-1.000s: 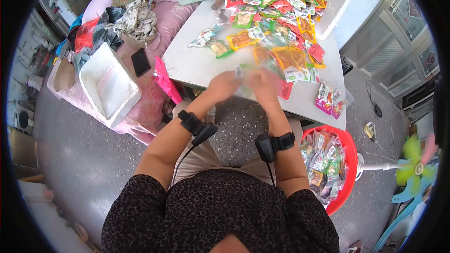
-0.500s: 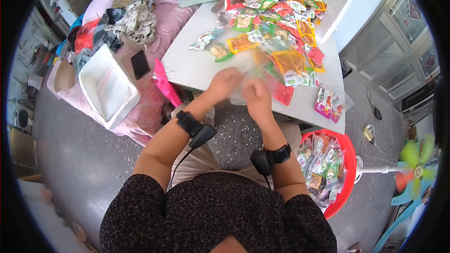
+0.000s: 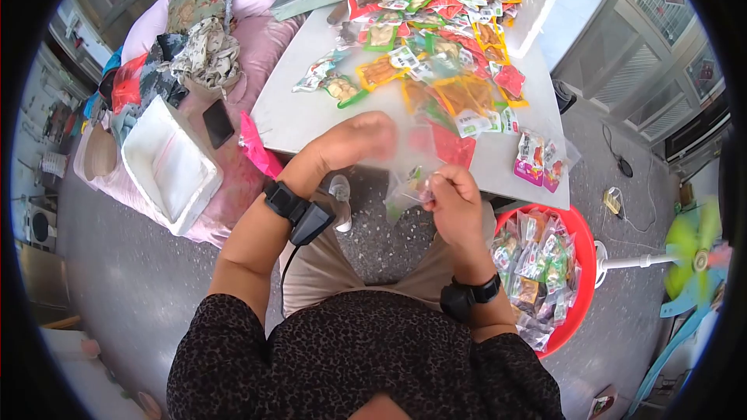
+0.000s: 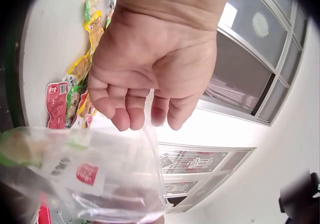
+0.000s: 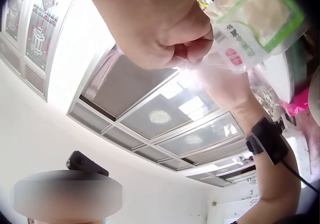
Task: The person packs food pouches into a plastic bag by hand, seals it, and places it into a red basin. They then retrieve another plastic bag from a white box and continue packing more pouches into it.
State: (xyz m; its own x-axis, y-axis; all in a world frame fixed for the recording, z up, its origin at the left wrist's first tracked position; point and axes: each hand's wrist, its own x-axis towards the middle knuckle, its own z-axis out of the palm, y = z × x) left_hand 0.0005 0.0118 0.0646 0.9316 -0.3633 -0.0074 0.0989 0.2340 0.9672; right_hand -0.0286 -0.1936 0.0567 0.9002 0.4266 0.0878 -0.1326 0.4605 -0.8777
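My right hand (image 3: 457, 202) pinches the top of a clear plastic bag (image 3: 405, 196) that hangs over the gap between table edge and lap. Through the plastic show a green-edged food packet (image 5: 265, 16) and a white label with a red mark. Blurred in the head view, my left hand (image 3: 358, 140) is raised up and left of the bag, over the table's near edge. Its fingers (image 4: 135, 111) are loosely bent in the left wrist view, with the bag below them. Beyond both hands lie yellow-edged packets (image 3: 463, 97) and a red packet (image 3: 454, 146).
Many sealed packets spill from a white foam box (image 3: 537, 15) onto the table (image 3: 272, 113). Purple packets (image 3: 531, 157) lie at its right corner. A red tub (image 3: 585, 253) of bagged packets stands right of my legs. Left, a bed holds another foam box (image 3: 171, 163) and a phone (image 3: 219, 123).
My hands have moved apart. The right came down toward my lap with the bag, while the left stayed higher, up and left of it. The head view has shifted slightly.
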